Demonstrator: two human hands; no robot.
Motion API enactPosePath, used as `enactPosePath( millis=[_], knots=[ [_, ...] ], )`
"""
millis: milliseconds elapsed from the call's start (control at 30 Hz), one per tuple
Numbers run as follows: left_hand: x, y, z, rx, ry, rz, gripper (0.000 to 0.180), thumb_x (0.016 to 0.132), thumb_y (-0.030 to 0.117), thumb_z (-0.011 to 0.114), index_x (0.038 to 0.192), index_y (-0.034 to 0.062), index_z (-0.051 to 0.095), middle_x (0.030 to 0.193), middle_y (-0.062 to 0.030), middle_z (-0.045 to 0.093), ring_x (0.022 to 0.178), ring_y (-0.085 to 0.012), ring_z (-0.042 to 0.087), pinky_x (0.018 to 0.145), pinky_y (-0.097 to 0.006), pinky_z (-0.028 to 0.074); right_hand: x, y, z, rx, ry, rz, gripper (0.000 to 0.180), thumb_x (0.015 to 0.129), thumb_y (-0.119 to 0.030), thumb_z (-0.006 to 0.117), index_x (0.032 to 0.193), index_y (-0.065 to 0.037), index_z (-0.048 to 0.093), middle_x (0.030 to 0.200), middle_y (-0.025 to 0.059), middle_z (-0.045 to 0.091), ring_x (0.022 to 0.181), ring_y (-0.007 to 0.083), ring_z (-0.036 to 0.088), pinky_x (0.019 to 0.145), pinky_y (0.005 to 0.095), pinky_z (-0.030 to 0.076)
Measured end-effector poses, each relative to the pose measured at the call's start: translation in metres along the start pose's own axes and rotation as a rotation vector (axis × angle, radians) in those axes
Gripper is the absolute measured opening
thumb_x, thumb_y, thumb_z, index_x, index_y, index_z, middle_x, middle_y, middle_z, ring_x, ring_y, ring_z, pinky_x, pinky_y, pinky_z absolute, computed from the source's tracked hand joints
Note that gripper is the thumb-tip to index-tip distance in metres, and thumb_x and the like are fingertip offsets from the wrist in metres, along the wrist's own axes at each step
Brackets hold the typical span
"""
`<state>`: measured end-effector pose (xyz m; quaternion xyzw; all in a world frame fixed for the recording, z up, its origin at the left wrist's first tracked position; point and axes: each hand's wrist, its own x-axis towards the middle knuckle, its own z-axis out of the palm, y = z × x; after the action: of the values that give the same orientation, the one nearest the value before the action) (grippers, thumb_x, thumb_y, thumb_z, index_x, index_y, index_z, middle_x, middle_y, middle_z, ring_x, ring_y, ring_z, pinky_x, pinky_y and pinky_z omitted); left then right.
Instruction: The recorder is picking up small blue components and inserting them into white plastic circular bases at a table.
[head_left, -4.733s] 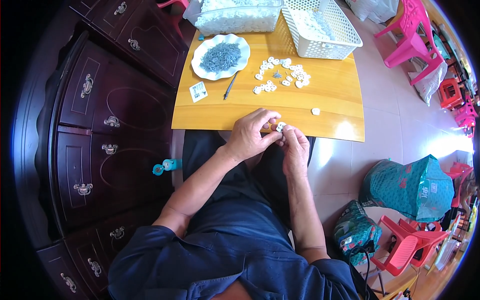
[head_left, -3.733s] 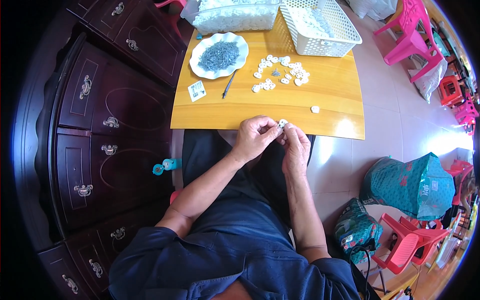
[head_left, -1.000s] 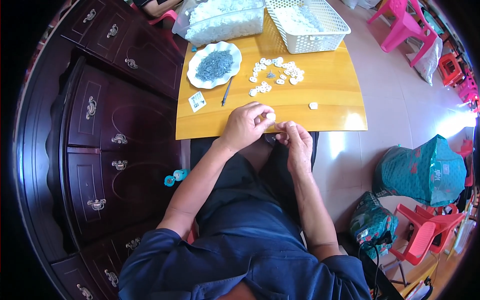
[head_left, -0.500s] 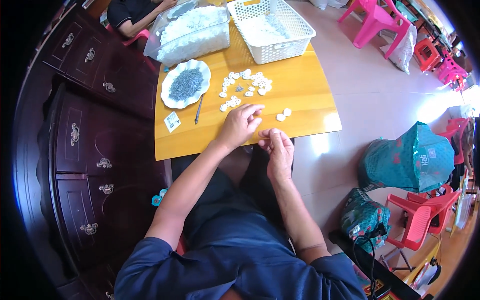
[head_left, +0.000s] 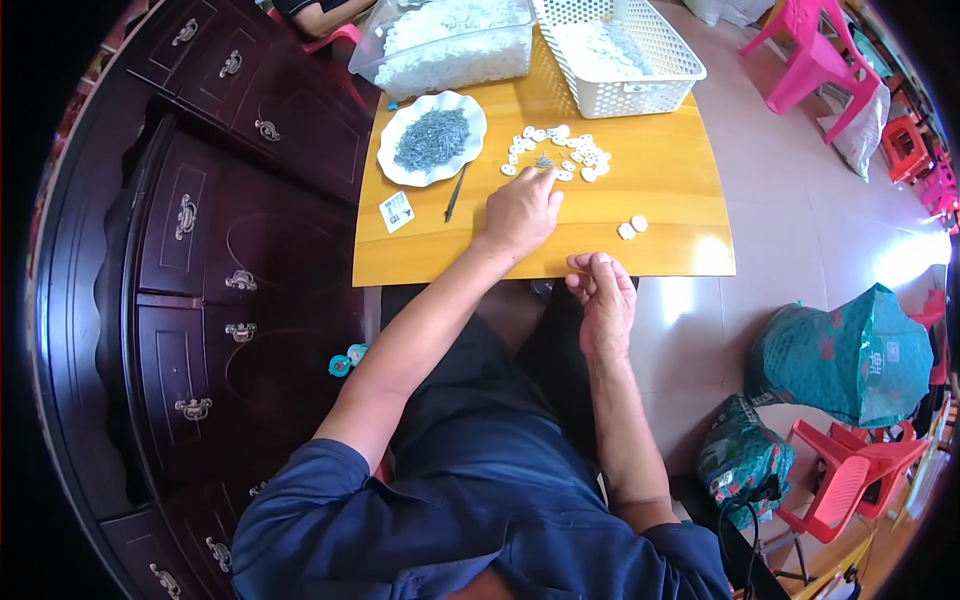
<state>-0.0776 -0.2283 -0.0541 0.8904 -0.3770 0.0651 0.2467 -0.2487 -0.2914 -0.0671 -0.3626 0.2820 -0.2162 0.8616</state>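
My left hand [head_left: 522, 212] reaches forward over the yellow wooden table [head_left: 660, 215], its fingertips touching a scatter of small white pieces [head_left: 560, 153]. My right hand [head_left: 603, 292] stays at the table's near edge, fingers curled; whether it holds a small piece I cannot tell. Two loose white pieces [head_left: 632, 227] lie on the table just beyond it. A white scalloped plate [head_left: 400, 170] holds a heap of small grey metal bits. A thin dark tool [head_left: 455, 193] lies beside the plate.
A white plastic basket [head_left: 650, 85] and a clear bag of white parts [head_left: 445, 45] stand at the table's far side. A dark wooden cabinet [head_left: 200, 260] fills the left. Pink chairs [head_left: 815, 60], green bags [head_left: 850, 350] and a red stool [head_left: 850, 480] stand right. Another person's arm [head_left: 315, 12] shows top left.
My left hand left my right hand at the table's edge and reached forward to the scattered white pieces. The view tilted further over the table.
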Motion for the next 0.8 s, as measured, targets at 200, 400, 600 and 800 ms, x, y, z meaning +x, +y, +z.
enactPosePath(
  millis=[200, 400, 600, 800],
  knots=[
    [-0.01, -0.002, -0.004, -0.016, -0.013, 0.028, 0.036, 0.093, 0.023, 0.067, 0.126, 0.0069, 0.066, 0.102, -0.0144, 0.068, 0.088, -0.035, 0.07, 0.077, -0.046, 0.057, -0.002, 0.0, 0.003, -0.016, -0.017, 0.011, 0.024, 0.106, -0.026, 0.059, 0.102, -0.006, 0.072, 0.099, 0.0064, 0.074, 0.08, 0.0119, 0.064, 0.082, 0.0301, 0.053],
    [-0.018, -0.008, -0.001, -0.17, 0.089, -0.001, 0.037, 0.091, 0.014, 0.068, 0.127, 0.0046, 0.065, 0.101, -0.0131, 0.068, 0.088, -0.032, 0.069, 0.078, -0.043, 0.056, -0.002, 0.001, 0.003, -0.024, -0.03, 0.02, 0.025, 0.106, -0.027, 0.058, 0.101, -0.006, 0.071, 0.099, 0.0064, 0.074, 0.081, 0.012, 0.064, 0.083, 0.0296, 0.053],
    [-0.01, -0.018, 0.004, -0.197, 0.156, 0.042, 0.026, 0.09, 0.009, 0.068, 0.115, 0.0022, 0.07, 0.094, -0.0137, 0.069, 0.084, -0.0314, 0.07, 0.076, -0.042, 0.056, 0.0, 0.001, 0.003, -0.048, -0.039, 0.023, 0.026, 0.106, -0.027, 0.058, 0.101, -0.006, 0.071, 0.1, 0.0059, 0.073, 0.08, 0.0119, 0.064, 0.083, 0.0292, 0.053],
    [-0.004, -0.027, -0.007, -0.284, 0.202, 0.031, 0.012, 0.089, 0.013, 0.067, 0.097, 0.0062, 0.071, 0.089, -0.0125, 0.069, 0.082, -0.035, 0.068, 0.073, -0.046, 0.055, -0.001, 0.002, 0.002, -0.047, -0.043, 0.032, 0.025, 0.106, -0.027, 0.058, 0.101, -0.006, 0.071, 0.098, 0.0053, 0.073, 0.079, 0.0112, 0.063, 0.082, 0.0287, 0.053]
  ],
)
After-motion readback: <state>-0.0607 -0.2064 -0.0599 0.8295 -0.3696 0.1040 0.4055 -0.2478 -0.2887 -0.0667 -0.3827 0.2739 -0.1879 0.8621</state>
